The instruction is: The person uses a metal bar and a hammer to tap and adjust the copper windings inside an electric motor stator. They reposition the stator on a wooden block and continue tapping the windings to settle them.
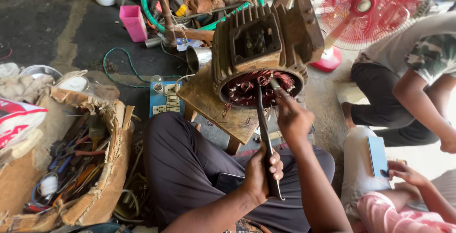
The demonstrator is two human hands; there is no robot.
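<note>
Left hand (260, 173) clenched on dark bar (264, 133), levering into motor housing (261, 47) windings; right hand (290, 116) pinching a small tool at the rim, steadying on wooden stool (209, 102).

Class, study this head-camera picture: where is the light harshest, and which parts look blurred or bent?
Head view: glare washes out the floor at the right edge; the pink fan blurs as it spins; edges bow from the wide lens; the motor housing and both hands, left hand and right hand, stay sharp.
</note>
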